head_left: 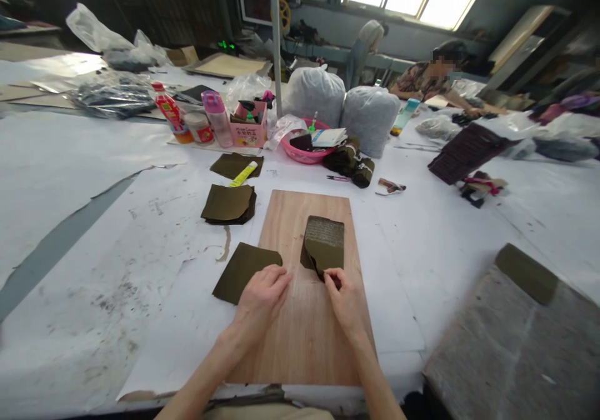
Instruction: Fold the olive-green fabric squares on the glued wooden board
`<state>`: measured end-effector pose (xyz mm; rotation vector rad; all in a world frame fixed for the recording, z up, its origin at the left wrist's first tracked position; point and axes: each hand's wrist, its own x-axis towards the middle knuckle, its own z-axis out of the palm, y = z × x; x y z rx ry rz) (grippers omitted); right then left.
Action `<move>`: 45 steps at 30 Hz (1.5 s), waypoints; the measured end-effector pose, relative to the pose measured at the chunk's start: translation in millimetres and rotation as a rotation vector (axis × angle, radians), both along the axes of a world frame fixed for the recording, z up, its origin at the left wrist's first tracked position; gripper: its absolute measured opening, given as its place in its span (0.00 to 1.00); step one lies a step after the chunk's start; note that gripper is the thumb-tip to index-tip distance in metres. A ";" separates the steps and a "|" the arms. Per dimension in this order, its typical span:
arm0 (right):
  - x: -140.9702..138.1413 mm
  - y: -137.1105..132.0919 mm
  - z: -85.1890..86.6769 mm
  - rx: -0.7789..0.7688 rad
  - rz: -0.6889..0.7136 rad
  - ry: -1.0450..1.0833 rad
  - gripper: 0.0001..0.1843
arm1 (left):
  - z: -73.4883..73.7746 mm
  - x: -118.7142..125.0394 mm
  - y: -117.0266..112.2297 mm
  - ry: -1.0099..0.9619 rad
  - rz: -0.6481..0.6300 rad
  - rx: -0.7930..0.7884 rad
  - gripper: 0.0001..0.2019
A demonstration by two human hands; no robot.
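My right hand (344, 298) pinches the lower corner of an olive-green fabric piece (328, 254) on the wooden board (309, 339). The piece is partly lifted and folded, and a greyish, textured strip shows at its top. My left hand (265, 292) is beside it, palm down, fingers stretched out close together at the edge of another olive-green piece (248, 273). That piece lies partly over the board's left edge. The left thumb is hidden.
A stack of olive pieces (228, 204) and a yellow tube (244, 174) lie farther left. Behind are a pink basket (304, 156), bottles, a pink box (248, 134) and filled plastic bags (315, 95). A grey slab (510, 345) stands at right. Other people work beyond.
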<state>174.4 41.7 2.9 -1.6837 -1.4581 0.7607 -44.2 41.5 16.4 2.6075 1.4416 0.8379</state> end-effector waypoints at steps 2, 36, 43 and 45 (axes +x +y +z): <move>2.9 1.6 2.2 -0.035 0.008 0.044 0.14 | -2.6 23.2 2.9 0.048 -0.104 0.000 0.12; 112.3 -55.1 51.7 0.019 -0.364 0.314 0.13 | -23.1 62.1 29.6 0.427 -0.018 -0.023 0.15; 9.0 -98.9 35.3 -0.371 0.215 -0.099 0.05 | 8.6 42.3 17.0 0.219 -0.123 -0.221 0.09; -12.6 -105.1 26.5 -0.395 0.263 -0.086 0.06 | 10.1 35.3 5.7 0.142 -0.263 -0.323 0.11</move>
